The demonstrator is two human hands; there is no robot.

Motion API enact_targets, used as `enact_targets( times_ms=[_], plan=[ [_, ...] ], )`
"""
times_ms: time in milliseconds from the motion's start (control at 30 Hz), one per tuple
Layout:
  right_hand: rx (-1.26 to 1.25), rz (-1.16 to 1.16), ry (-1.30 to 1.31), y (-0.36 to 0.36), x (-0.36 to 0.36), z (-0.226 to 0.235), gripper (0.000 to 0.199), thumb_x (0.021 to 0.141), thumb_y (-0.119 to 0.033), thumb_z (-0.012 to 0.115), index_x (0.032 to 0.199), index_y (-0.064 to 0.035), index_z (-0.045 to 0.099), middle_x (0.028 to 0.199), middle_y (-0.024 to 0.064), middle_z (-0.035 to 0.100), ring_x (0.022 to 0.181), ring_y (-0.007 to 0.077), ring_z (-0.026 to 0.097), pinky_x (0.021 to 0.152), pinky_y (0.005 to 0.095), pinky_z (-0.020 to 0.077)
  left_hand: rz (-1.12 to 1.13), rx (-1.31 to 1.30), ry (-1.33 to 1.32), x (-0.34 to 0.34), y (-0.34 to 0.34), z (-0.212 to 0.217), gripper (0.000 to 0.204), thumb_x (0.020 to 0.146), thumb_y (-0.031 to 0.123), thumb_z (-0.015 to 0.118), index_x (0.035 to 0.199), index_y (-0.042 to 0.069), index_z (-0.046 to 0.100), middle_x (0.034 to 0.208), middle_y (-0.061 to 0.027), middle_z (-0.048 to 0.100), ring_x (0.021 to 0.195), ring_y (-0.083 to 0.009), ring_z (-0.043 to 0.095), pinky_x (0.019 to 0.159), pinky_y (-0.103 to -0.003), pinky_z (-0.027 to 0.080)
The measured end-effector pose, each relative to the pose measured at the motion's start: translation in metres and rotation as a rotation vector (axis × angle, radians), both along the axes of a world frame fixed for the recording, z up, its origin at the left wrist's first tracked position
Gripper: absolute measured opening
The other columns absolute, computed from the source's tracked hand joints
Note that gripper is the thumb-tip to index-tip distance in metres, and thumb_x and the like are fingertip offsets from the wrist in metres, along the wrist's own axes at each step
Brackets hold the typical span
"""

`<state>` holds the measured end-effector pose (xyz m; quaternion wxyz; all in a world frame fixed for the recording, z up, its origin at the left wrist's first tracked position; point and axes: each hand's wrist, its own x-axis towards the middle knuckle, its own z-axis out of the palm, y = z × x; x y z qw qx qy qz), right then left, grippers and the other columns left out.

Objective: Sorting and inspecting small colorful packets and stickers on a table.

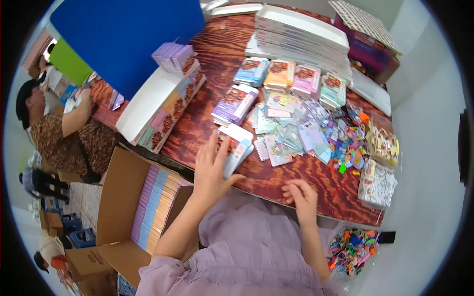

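My left hand lies with spread fingers on the near side of a small stack of light blue and white card boxes. Its fingertips touch the picture on the top box, and its thumb points right along the near end. Above the table's front edge is my right hand, fingers loosely curled, with nothing visible in it. Just beyond the left hand sits a stack of purple boxes. Right of the boxes, pastel cards and small packets lie in a loose heap.
Colourful small trinkets and clear packs lie at the right. Behind stand blue, orange, pink and green box stacks and white trays. A display box is at left, above an open carton. A co-worker sits farther left.
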<state>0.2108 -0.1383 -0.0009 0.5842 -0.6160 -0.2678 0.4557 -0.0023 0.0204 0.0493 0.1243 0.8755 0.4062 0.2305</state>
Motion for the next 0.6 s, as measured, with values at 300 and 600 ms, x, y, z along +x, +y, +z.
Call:
enact_targets(
  times_ms=[300,600],
  plan=[
    [0.180,0.131,0.329,0.008,-0.009,0.016,0.031,0.094,-0.001,0.063,0.124,0.0052,0.060,0.117,0.0078,0.068,0.103,0.0120,0.064,0.090,0.0283,0.0527,-0.301,-0.954,-0.841,0.029,-0.062,0.002,0.110,0.073,0.016,0.089,0.157,0.004,0.019,0.147,-0.0255,0.043,0.130,-0.0327,0.051,0.106,-0.044,0.044],
    [0.152,-0.097,-0.757,0.014,-0.027,0.041,0.048,0.075,-0.004,0.079,0.120,-0.0026,0.063,0.142,0.0173,0.046,0.118,0.0293,0.054,0.093,0.0362,0.0494,-0.416,-1.903,-0.788,0.017,-0.031,-0.032,0.072,0.088,0.026,0.076,0.145,-0.002,0.043,0.137,-0.0082,0.056,0.129,-0.0188,0.053,0.109,-0.035,0.042]
  ],
)
